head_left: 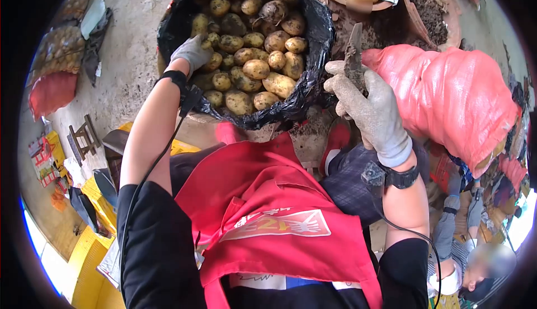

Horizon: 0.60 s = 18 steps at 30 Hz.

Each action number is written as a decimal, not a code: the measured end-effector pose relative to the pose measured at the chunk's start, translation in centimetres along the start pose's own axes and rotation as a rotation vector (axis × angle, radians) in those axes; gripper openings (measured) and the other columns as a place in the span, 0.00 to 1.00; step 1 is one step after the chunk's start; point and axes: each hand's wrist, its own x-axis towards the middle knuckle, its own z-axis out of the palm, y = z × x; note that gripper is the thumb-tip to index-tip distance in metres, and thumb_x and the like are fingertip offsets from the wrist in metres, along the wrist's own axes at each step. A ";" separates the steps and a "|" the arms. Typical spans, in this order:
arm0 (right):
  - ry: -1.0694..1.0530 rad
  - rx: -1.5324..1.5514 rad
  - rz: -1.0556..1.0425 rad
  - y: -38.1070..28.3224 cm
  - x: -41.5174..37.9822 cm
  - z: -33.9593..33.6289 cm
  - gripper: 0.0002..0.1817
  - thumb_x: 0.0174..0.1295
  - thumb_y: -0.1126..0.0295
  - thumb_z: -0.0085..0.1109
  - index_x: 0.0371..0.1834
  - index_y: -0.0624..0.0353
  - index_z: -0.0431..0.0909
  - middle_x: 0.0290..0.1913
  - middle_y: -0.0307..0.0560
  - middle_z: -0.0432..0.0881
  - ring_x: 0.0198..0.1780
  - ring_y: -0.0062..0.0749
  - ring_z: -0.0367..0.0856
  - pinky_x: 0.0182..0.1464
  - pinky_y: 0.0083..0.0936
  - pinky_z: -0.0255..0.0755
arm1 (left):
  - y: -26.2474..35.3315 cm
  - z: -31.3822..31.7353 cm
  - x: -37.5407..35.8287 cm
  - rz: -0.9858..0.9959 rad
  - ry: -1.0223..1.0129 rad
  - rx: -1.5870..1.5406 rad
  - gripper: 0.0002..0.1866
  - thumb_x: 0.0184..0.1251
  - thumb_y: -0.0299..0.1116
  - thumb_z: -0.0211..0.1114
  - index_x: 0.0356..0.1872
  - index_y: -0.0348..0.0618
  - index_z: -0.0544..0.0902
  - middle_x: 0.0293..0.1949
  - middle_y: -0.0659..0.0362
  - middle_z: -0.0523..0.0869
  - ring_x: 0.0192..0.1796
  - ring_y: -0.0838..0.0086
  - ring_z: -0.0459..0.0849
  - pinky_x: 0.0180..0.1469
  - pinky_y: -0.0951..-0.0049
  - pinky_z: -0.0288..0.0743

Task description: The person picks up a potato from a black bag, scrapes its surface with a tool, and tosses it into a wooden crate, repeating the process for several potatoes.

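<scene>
My left hand (193,54), in a grey work glove, is at the left side of a black plastic bag (318,32) filled with soil-stained potatoes (255,69). Its fingers are closed at a potato (213,61) near the bag's rim, partly hidden from view. Raised to the right of the bag is my right hand (372,110), in a dirt-covered glove. It grips a knife (353,48) whose mud-caked blade points upward; the handle is hidden in the palm.
A basket (372,6) of cleaner potatoes stands at the top, beside a tub (456,23) holding dark soil. A full pink sack (447,96) lies close to my right hand. At lower right another person (453,253) is bent over. More sacks (59,51) lie at left.
</scene>
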 end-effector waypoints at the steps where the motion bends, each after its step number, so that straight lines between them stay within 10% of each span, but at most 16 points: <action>1: 0.017 0.000 -0.021 0.4 0.4 -0.1 0.18 0.78 0.64 0.62 0.64 0.62 0.82 0.42 0.39 0.87 0.32 0.15 0.75 0.35 0.16 0.72 | 0.3 0.5 0.6 -0.010 -0.023 -0.011 0.35 0.69 0.53 0.65 0.75 0.53 0.77 0.71 0.44 0.81 0.74 0.53 0.78 0.76 0.59 0.71; 9: 0.028 -0.168 -0.135 1.3 1.6 -0.4 0.17 0.77 0.66 0.62 0.64 0.62 0.83 0.43 0.39 0.88 0.32 0.15 0.76 0.35 0.16 0.73 | -0.6 -1.2 1.2 -0.024 -0.003 -0.240 0.29 0.73 0.53 0.63 0.69 0.52 0.81 0.57 0.45 0.90 0.60 0.55 0.89 0.64 0.62 0.80; 12: 0.043 -0.110 -0.093 1.2 1.8 -0.5 0.18 0.77 0.66 0.63 0.64 0.62 0.83 0.43 0.38 0.89 0.32 0.15 0.77 0.36 0.16 0.74 | 0.3 -3.2 -3.3 0.199 -0.582 -0.603 0.35 0.74 0.44 0.65 0.81 0.57 0.68 0.38 0.55 0.90 0.34 0.72 0.87 0.44 0.67 0.85; 14: 0.070 -0.148 -0.128 1.0 2.0 -0.3 0.17 0.71 0.63 0.71 0.54 0.63 0.86 0.39 0.55 0.91 0.41 0.34 0.92 0.43 0.31 0.82 | 5.5 -4.7 -7.6 0.108 -0.630 -0.055 0.38 0.72 0.45 0.65 0.82 0.58 0.65 0.41 0.49 0.91 0.40 0.65 0.91 0.50 0.62 0.86; 18: 0.064 -0.192 -0.141 1.3 1.7 0.0 0.18 0.71 0.61 0.70 0.54 0.63 0.86 0.39 0.54 0.91 0.40 0.35 0.92 0.43 0.31 0.82 | 6.4 -0.4 -7.8 0.019 -0.603 0.179 0.48 0.61 0.42 0.68 0.84 0.51 0.60 0.60 0.39 0.87 0.64 0.48 0.86 0.68 0.56 0.78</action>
